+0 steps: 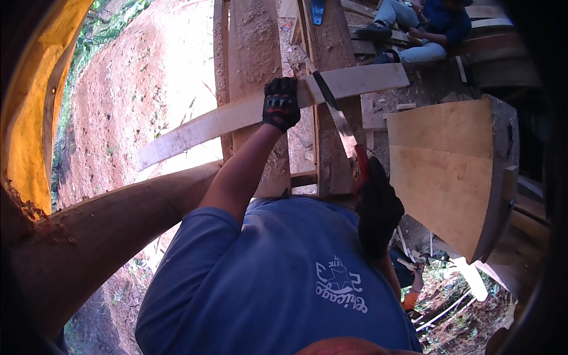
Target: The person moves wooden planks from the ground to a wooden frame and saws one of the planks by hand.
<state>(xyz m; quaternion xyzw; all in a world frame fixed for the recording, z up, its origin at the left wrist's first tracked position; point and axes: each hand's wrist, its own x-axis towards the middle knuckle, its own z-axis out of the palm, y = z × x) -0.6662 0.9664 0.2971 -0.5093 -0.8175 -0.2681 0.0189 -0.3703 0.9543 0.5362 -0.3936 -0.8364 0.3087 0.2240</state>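
A long pale wooden board [195, 129] lies crosswise over two thick planks. My left hand [280, 105], in a black glove with red trim, presses on it near its middle, fingers curled over the far edge. In my right hand [378, 204], also gloved in black, is the red handle of a hand saw [338, 118]. The saw's blade slants up and left across the board, to the right of my left hand. Whether the teeth have cut into the wood I cannot tell.
Sawdust coats the thick planks [254, 53] beneath the board. A person [423, 29] sits at the far right; part of another [412, 290] shows at lower right. A broad wooden panel [441, 160] stands at right. A curved timber [130, 213] runs along the left.
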